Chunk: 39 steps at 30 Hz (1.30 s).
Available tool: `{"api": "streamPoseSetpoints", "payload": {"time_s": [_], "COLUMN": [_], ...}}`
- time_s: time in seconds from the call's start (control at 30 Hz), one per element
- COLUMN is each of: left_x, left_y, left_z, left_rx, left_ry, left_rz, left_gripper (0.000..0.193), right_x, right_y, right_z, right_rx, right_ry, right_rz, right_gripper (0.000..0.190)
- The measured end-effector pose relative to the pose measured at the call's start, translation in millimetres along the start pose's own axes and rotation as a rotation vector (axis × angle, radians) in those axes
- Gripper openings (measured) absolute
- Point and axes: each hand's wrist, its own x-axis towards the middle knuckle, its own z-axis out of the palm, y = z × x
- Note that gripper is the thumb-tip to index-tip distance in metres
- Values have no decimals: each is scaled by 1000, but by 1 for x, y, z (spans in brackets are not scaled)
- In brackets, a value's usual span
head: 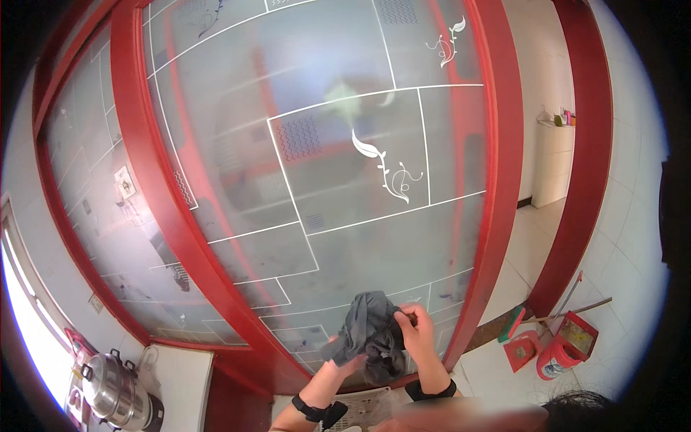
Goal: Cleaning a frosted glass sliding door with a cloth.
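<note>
A crumpled dark grey cloth (372, 324) is held up in both hands in front of a frosted glass panel (345, 243) with white line and leaf patterns, framed in red. My left hand (348, 367) is under the cloth's lower left part, mostly covered by it, and grips it. At the cloth's right edge, my right hand (414, 326) pinches the fabric between thumb and fingers. Black bands sit on both wrists. Part of the cloth hangs down in a bunch between the hands.
Steel steamer pots (110, 383) stand on a white counter (181, 378) at the lower left. At the lower right are a red bucket (556, 359), red dustpans (522, 351) and a green-headed broom (512, 324). A red-framed doorway opens on the right. A grate-like mat (359, 405) lies below the hands.
</note>
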Motion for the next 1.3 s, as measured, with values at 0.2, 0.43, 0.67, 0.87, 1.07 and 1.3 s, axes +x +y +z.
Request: {"api": "streamPoseSetpoints", "payload": {"time_s": [0.2, 0.43, 0.67, 0.87, 1.07, 1.3], "left_x": [-17, -22, -28, -10, 52, 9], "left_y": [10, 39, 45, 35, -21, -23], "left_z": [-35, -81, -82, -70, -122, -40], "left_rx": [-4, -107, -473, -394, -213, 147], "left_ry": [-219, -308, -265, -153, -719, -380], "left_rz": [-137, 78, -20, 39, 266, 224], "left_gripper": [34, 30, 35, 38, 36, 32], "right_x": [-3, -76, -90, -50, 3, 45], "right_y": [-17, 3, 12, -11, -28, -42], "right_z": [43, 53, 23, -20, -54, -53], "right_rx": [194, 188, -205, -608, -775, -56], "right_ry": [-200, -311, -11, -712, -543, -150], "right_rz": [31, 277, 283, 85, -199, -86], "right_gripper": [17, 33, 20, 22, 28, 31]}}
